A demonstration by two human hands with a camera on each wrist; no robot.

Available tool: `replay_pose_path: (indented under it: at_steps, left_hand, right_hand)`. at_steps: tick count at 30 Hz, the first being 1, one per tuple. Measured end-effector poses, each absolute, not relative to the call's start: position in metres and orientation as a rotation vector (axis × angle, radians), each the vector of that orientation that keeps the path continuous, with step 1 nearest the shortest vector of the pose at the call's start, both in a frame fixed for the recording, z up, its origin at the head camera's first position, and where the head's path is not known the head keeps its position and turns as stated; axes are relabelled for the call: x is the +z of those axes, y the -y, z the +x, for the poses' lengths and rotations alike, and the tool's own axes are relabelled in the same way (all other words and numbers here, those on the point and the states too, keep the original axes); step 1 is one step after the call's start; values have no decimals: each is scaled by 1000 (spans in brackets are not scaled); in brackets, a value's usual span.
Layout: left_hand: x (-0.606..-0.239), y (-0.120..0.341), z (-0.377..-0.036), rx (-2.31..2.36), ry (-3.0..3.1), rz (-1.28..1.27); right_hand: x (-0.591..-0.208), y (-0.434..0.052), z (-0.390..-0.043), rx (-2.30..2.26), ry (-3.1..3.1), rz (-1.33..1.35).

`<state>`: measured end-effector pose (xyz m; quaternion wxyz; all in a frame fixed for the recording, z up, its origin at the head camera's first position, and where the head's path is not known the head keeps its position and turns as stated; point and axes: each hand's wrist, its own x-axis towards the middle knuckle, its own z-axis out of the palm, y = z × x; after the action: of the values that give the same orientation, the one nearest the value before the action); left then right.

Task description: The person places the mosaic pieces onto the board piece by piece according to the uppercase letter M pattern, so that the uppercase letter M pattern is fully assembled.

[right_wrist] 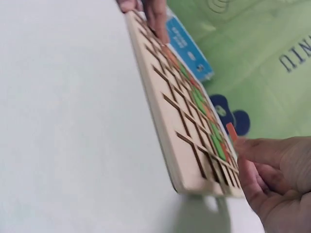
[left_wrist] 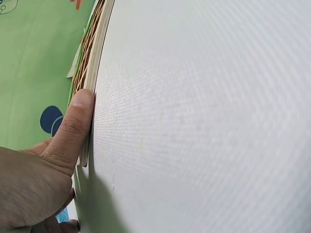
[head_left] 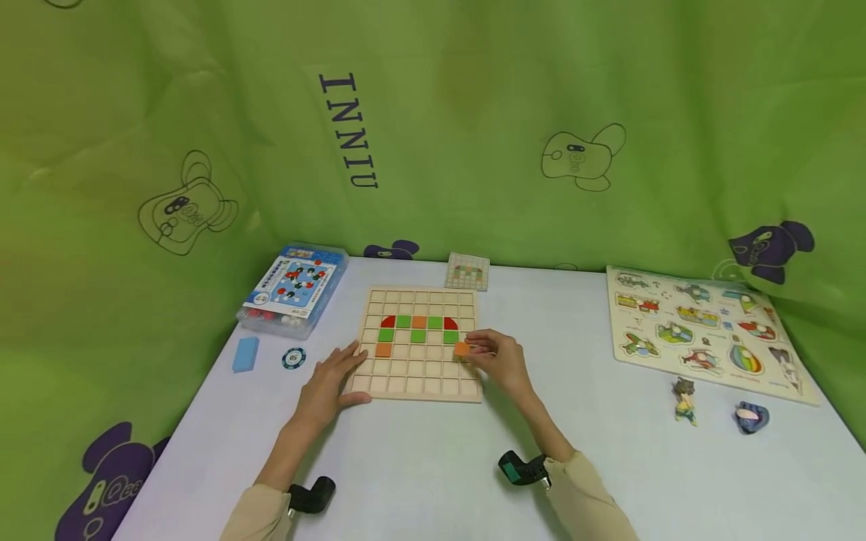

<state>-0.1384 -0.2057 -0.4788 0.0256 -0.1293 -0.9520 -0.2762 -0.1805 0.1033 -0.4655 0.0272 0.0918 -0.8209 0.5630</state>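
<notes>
A square wooden grid board (head_left: 417, 385) lies on the white table, with green, orange and red pieces in several of its cells. My left hand (head_left: 328, 385) rests at the board's left side, its fingers on the left rim and its thumb along the front corner; the left wrist view shows that thumb (left_wrist: 73, 128) against the front edge. Over the right edge of the board, my right hand (head_left: 499, 362) pinches an orange square tile (head_left: 461, 349) between thumb and fingertips. In the right wrist view the tile (right_wrist: 231, 131) is tilted and held above the grid.
Behind the board stands a small pattern card (head_left: 467, 272). At left are a boxed set (head_left: 294, 289), a blue block (head_left: 246, 354) and a round chip (head_left: 294, 358). A picture puzzle board (head_left: 710, 330), a cat figure (head_left: 685, 401) and a small blue object (head_left: 751, 417) lie at right.
</notes>
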Motion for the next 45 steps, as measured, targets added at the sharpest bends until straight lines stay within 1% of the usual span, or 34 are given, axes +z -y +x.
replay_pose_path:
  at_steps: [4,12,20,26,37,45]
  left_hand:
    - [-480,205,-139,-851,2946,-393]
    - [-479,205,-139,-844,2946,-394]
    - [-479,206,-139,-828,2953,-391]
    - [-480,206,-139,-819,2953,-392]
    - [-479,204,-140,-805,2940,-406]
    - [-478,206,-139,-807,2954,-415]
  right_hand:
    - [-469,-91,-181,1612,2539,356]
    - [-474,-80,-183,1528,2585,364]
    - [-475,-80,-183,1516,2582,368]
    - [-473,-82,-183,1592,2554,356]
    - [-468,-93,-182,1633,2559,307]
    - [-464,-118,-181,1645,2599,315]
